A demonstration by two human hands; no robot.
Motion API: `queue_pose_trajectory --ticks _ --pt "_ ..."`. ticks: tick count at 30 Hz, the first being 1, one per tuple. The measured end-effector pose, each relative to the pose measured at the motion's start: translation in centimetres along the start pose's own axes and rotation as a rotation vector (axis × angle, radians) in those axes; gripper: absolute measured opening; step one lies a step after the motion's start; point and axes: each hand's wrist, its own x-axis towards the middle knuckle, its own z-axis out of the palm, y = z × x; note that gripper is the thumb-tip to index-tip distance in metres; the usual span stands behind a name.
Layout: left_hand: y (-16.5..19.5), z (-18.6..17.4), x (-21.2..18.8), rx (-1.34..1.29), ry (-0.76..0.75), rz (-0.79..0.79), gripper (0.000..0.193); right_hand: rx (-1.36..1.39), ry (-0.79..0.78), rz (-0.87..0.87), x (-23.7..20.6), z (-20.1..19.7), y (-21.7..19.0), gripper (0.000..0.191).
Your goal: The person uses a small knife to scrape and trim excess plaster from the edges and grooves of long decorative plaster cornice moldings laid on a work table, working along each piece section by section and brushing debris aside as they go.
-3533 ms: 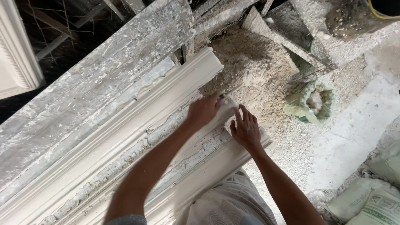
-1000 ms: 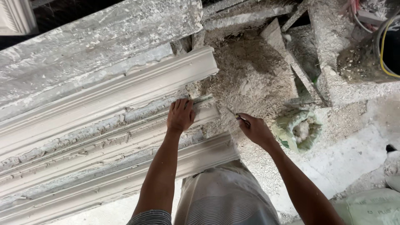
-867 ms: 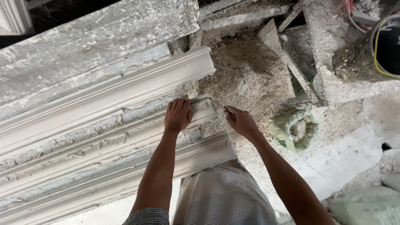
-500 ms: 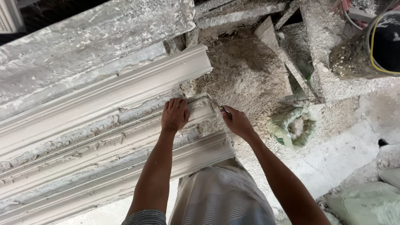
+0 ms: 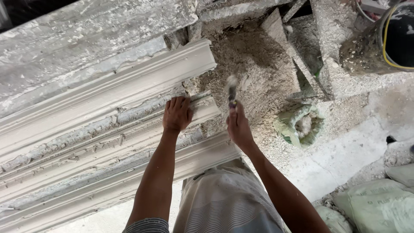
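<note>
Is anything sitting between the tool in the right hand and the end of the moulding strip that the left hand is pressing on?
Nothing visible does. The right hand holds a small, motion-blurred tool just past the end of the moulding strip, with only open air between them above the plaster rubble. The left hand rests flat on the strip, to the side.

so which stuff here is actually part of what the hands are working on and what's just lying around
In use:
- left hand flat on the middle plaster moulding
- right hand gripping a small blurred tool

Lying about:
- open green sack
- plaster rubble heap
- filled sacks
- yellow cable
</note>
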Motion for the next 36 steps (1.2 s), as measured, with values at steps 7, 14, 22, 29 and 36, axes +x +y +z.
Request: queue_pose_trajectory --ticks 7,14,22,29,36 --pt "0.1 0.0 -0.1 -0.015 0.016 -0.013 0.029 0.109 -0.127 0.055 0.4 -0.9 0.8 0.057" --pt "-0.3 0.0 -0.1 -0.020 0.028 -0.005 0.037 0.049 -0.105 0.090 0.4 -1.7 -0.3 0.054" --pt "-0.3 0.2 -0.2 0.033 -0.035 -0.019 0.035 0.135 -0.070 0.027 -1.3 -1.5 0.1 0.053" --pt "-0.5 0.0 -0.3 -0.036 0.070 0.010 0.035 0.029 -0.238 0.215 -1.5 -0.9 1.0 0.040" --pt "-0.4 0.5 -0.6 -0.009 0.058 0.004 0.033 0.011 -0.326 0.183 -3.3 -2.7 0.6 0.042"
